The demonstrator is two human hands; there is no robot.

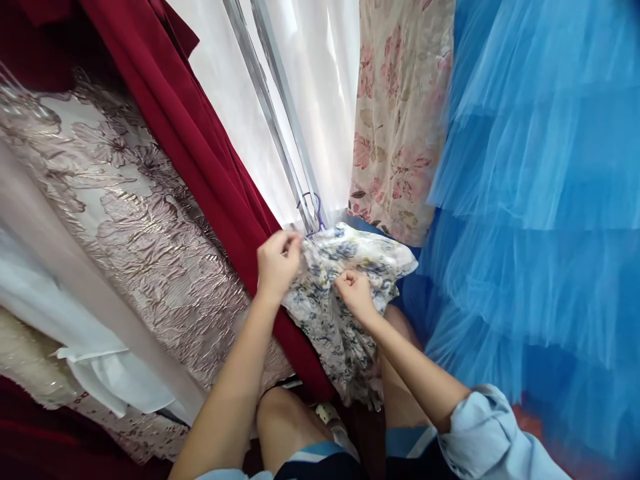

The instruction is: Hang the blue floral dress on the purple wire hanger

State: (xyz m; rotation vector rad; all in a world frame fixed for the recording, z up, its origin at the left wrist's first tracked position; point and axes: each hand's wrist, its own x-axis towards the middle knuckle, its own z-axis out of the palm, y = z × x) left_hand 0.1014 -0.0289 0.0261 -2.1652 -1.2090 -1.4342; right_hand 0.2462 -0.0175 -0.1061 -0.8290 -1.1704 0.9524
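Between the dark red cloth (pixel 200 153) and the blue tiered tulle (pixel 530 193), there's your floral garment (pixel 345 260), hanging in front of you from the purple hanger (pixel 320 207). And it's the handling of the cloth that appears to be in hand! Your right hand (pixel 354 290) has its fingers bunched, seemingly pinching the garment's front; your left hand (pixel 280 263) is curled at its upper edge, though whether it nips any fabric, I can't tell. From here, the work seems to call for light fingertips, a steady hanger and no hard tug.
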